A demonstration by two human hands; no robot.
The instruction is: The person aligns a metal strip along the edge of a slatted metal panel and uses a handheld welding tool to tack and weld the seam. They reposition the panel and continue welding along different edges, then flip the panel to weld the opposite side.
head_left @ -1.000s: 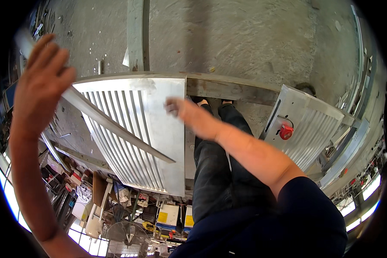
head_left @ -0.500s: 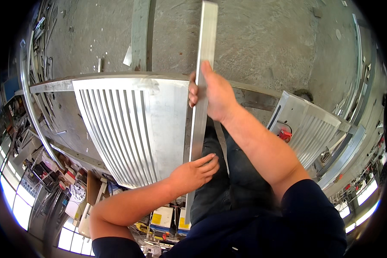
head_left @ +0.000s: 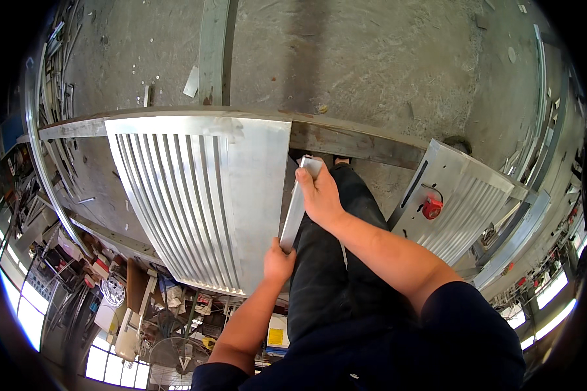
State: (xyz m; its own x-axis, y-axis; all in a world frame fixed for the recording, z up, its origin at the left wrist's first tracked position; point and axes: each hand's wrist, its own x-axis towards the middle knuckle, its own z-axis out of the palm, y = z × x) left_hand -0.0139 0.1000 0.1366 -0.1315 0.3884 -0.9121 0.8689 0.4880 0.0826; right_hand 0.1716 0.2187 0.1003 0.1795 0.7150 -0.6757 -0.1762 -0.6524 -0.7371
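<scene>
1. Right hand (head_left: 322, 195): closed around the upper end of a silvery metal bar (head_left: 295, 214), thumb along its near face.
2. Left hand (head_left: 279, 263): closed on the bar's lower end, below and slightly left of the right hand.
3. Bar: between the two hands, tilted, upper end leaning right. Whether it touches the panel beside it, cannot tell.
4. Just left of the grip: large louvred metal panel (head_left: 257, 189), its plain strip nearest the hands, slats farther out.
5. Just right of the grip: the person's dark trousers (head_left: 319, 280).
6. Beyond the right hand: long metal beam (head_left: 365, 146), running crosswise.
7. Farther right: smaller slatted panel (head_left: 456, 176) with a red device (head_left: 432, 208) on it.
8. Above and left of the grip: another beam (head_left: 211, 58), over grey concrete floor (head_left: 385, 65).
9. Well left: long metal lengths (head_left: 34, 124), near the rim.
</scene>
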